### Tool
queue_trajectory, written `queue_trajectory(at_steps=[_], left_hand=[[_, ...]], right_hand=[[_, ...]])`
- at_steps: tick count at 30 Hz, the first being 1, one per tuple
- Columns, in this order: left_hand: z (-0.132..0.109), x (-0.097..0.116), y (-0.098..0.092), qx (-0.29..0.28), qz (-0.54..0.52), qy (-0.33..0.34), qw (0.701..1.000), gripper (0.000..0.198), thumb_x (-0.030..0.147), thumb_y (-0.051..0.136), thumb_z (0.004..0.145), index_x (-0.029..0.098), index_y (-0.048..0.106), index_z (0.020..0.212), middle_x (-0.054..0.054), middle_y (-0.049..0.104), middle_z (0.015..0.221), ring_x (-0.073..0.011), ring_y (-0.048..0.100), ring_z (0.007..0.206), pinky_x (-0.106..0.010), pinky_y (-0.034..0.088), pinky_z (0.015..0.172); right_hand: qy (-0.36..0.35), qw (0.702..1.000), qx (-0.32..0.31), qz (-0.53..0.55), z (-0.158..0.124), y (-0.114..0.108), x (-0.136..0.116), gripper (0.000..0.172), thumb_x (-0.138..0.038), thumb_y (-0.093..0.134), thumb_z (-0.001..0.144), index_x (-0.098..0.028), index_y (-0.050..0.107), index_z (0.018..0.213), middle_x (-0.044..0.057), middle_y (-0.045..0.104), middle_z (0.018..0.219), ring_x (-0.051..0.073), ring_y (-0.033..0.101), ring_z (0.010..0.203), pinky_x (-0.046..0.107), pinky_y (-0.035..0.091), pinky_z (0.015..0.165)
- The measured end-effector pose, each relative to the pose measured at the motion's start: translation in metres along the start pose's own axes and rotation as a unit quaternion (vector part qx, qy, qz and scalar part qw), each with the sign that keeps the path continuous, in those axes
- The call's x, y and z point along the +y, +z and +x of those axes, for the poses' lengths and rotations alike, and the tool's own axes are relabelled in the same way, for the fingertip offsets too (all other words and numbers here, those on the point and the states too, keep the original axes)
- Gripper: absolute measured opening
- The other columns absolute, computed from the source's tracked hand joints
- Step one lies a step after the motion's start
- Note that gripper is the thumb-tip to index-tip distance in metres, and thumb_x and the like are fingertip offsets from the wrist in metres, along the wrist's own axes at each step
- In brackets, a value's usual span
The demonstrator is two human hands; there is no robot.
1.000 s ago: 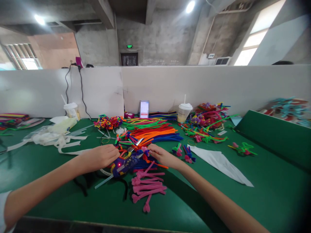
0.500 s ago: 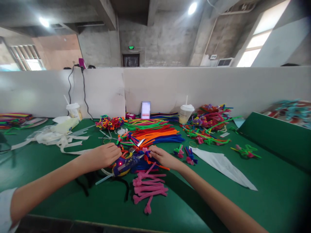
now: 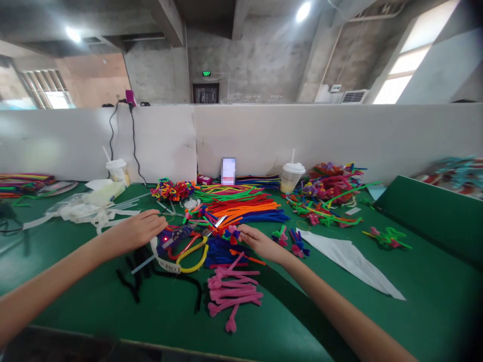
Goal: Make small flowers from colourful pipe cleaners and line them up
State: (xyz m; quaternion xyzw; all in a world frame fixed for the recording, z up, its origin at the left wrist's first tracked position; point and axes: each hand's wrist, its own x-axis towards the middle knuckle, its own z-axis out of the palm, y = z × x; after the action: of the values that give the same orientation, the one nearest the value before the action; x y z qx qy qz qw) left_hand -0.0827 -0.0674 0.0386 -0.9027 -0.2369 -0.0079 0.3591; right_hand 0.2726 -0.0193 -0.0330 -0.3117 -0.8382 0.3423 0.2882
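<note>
My left hand (image 3: 145, 227) is closed at the handle of a dark blue glue gun (image 3: 174, 237), whose red light is on. A clear glue stick (image 3: 143, 264) sticks out behind the gun. In my right hand (image 3: 260, 242), a small pink and blue pipe-cleaner flower (image 3: 231, 233) is pinched between thumb and fingers. Scissors (image 3: 193, 254) with yellow and red handles lie between the hands, blades pointing away. Below the flower are blue pipe cleaners (image 3: 222, 251) and several pink heart-tipped pipe-cleaner pieces (image 3: 234, 291).
Orange pipe cleaners (image 3: 241, 205) and other colours spread behind the hands. Finished-looking flowers (image 3: 298, 244) lie to the right beside a white sheet (image 3: 347, 261). Lidded cups (image 3: 292, 177) and a phone (image 3: 228, 171) stand near the partition. Black pipe cleaners (image 3: 130, 284) lie front left.
My left hand has drawn the glue gun leftward, away from the flower, uncovering the scissors' handles. My right hand still holds the flower in nearly the same place.
</note>
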Motion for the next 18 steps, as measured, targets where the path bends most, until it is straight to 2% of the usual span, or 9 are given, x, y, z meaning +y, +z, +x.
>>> queue_trajectory(at_steps=[5,8,9,11,13,16,18], left_hand=[[-0.055,-0.038,0.013,-0.048,0.006,-0.084,0.995,0.037,0.001,0.035,0.078,0.010,0.055,0.107,-0.011,0.059,0.108,-0.0186,0.052,0.101,-0.035,0.037,0.093],[-0.081,-0.048,0.026,-0.054,0.003,-0.124,0.991,0.033,0.009,0.030,0.083,0.008,0.055,0.105,-0.010,0.060,0.104,-0.0193,0.053,0.093,-0.033,0.041,0.085],[-0.087,-0.049,0.032,-0.060,-0.008,-0.117,0.991,0.034,0.010,0.029,0.084,0.009,0.055,0.105,-0.010,0.061,0.102,-0.0184,0.054,0.091,-0.032,0.042,0.082],[-0.094,-0.049,0.042,-0.069,-0.034,-0.108,0.991,0.034,0.011,0.031,0.082,0.010,0.056,0.105,-0.009,0.061,0.101,-0.0178,0.054,0.089,-0.029,0.042,0.080],[-0.096,-0.047,0.049,-0.106,-0.066,-0.117,0.985,0.033,0.013,0.035,0.081,0.013,0.057,0.105,-0.009,0.061,0.103,-0.0186,0.054,0.089,-0.028,0.040,0.080],[-0.093,-0.047,0.053,-0.180,-0.114,-0.146,0.966,0.030,0.018,0.040,0.081,0.019,0.058,0.105,-0.008,0.061,0.105,-0.0197,0.054,0.088,-0.029,0.038,0.082],[-0.089,-0.047,0.053,-0.194,-0.130,-0.152,0.960,0.032,0.018,0.041,0.080,0.021,0.057,0.108,-0.007,0.060,0.108,-0.0203,0.054,0.088,-0.031,0.036,0.083]], right_hand=[[0.007,1.000,-0.004,-0.005,0.000,0.000,-0.002,0.043,-0.057,0.027,0.084,-0.019,0.042,0.072,0.001,0.041,0.073,0.014,0.040,0.068,0.029,0.038,0.070],[0.008,1.000,-0.004,-0.010,-0.001,0.000,-0.003,0.041,-0.055,0.027,0.085,-0.019,0.042,0.072,0.001,0.041,0.073,0.014,0.040,0.069,0.028,0.038,0.069],[0.008,1.000,-0.002,-0.011,-0.001,0.000,-0.003,0.041,-0.054,0.027,0.085,-0.019,0.042,0.072,0.001,0.041,0.073,0.013,0.040,0.068,0.028,0.037,0.069],[0.009,1.000,0.000,-0.013,-0.002,0.000,-0.002,0.040,-0.054,0.027,0.085,-0.019,0.042,0.072,0.001,0.041,0.073,0.013,0.040,0.068,0.028,0.037,0.069],[0.008,1.000,0.000,-0.014,-0.002,0.000,-0.001,0.040,-0.053,0.027,0.085,-0.019,0.042,0.072,0.001,0.041,0.073,0.014,0.040,0.069,0.028,0.037,0.069],[0.009,1.000,-0.003,-0.017,-0.003,0.001,0.001,0.039,-0.052,0.026,0.086,-0.019,0.042,0.072,0.001,0.042,0.074,0.014,0.040,0.070,0.029,0.037,0.070],[0.011,1.000,-0.005,-0.022,-0.003,0.002,0.002,0.039,-0.052,0.026,0.086,-0.019,0.042,0.072,0.001,0.042,0.074,0.014,0.040,0.070,0.029,0.037,0.070]])
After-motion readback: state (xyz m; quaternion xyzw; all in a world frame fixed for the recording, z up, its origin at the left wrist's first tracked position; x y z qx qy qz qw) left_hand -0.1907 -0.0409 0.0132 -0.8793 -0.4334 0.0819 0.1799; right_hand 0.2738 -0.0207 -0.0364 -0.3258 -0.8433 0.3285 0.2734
